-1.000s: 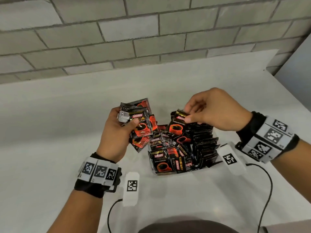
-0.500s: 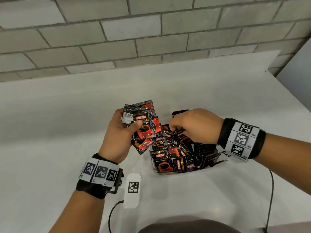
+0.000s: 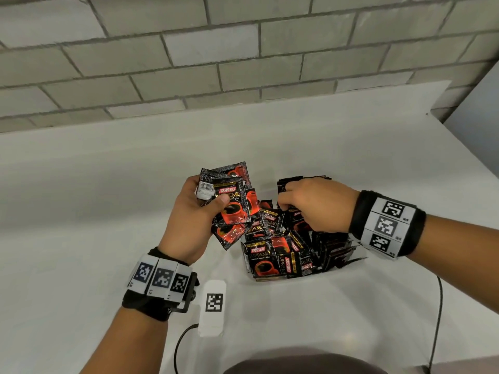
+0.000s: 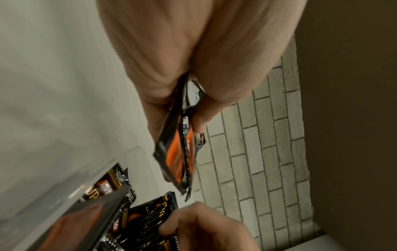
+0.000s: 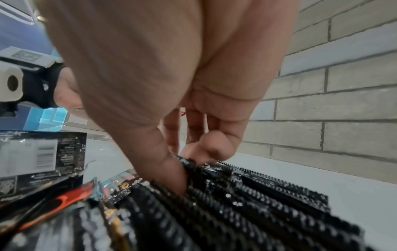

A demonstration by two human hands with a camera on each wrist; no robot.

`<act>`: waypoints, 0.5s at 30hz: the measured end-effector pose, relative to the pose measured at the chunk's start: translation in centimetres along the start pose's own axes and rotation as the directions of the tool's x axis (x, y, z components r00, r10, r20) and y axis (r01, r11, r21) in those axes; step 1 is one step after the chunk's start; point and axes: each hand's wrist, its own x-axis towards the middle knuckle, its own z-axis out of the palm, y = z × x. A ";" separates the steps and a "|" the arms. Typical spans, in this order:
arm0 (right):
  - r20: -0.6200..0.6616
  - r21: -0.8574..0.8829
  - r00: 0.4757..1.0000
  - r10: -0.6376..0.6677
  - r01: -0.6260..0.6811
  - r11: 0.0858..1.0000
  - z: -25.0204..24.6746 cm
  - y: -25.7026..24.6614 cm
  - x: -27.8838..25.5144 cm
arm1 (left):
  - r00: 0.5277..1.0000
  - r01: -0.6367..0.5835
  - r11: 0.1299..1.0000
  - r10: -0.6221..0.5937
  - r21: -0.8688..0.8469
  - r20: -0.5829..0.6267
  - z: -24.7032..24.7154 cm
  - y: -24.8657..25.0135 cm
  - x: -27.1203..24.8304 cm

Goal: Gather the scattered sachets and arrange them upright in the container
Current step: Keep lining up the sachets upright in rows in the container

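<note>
My left hand (image 3: 201, 209) holds a fan of several black-and-red coffee sachets (image 3: 232, 201) just left of the container; the bundle (image 4: 180, 147) hangs from that grip in the left wrist view. A clear container (image 3: 348, 255) on the white table is packed with sachets (image 3: 272, 257), many standing on edge in a row (image 5: 268, 200). My right hand (image 3: 316, 209) reaches down into the container, and its thumb and fingers pinch the top edge of one sachet (image 5: 189, 163) among the upright ones.
The white table (image 3: 108, 211) runs back to a grey brick wall (image 3: 243, 63). A white tag block (image 3: 213, 306) with a cable hangs by my left wrist. The table's right edge (image 3: 464, 147) is close to the container.
My right hand went down from above the container into the sachets, carrying one sachet with it. The left hand kept its bundle almost still.
</note>
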 end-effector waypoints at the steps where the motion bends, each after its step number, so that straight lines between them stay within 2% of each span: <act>1: 0.008 0.027 1.000 -0.008 0.007 1.000 -0.1 -0.2 0.0 | 1.000 0.000 1.000 0.000 -0.004 -0.001 -0.1 0.0 0.0; 5: 0.035 0.049 0.999 -0.015 0.013 0.999 0.1 -0.4 0.1 | 1.000 -0.002 1.000 0.002 -0.004 0.006 0.2 -0.1 0.0; 9: 0.006 0.075 1.000 0.025 -0.025 0.997 -0.1 0.4 0.5 | 1.000 0.001 1.000 -0.001 0.017 0.016 0.6 0.0 -0.1; 13: 0.000 0.217 0.995 0.104 -0.101 0.971 -1.6 1.2 -0.1 | 0.999 -0.009 0.999 0.007 0.047 0.040 0.9 0.3 -0.1; 15: -0.080 0.314 0.988 0.133 -0.101 0.944 -2.6 1.6 -1.0 | 0.999 -0.010 0.999 0.008 0.039 0.054 1.4 0.7 -0.1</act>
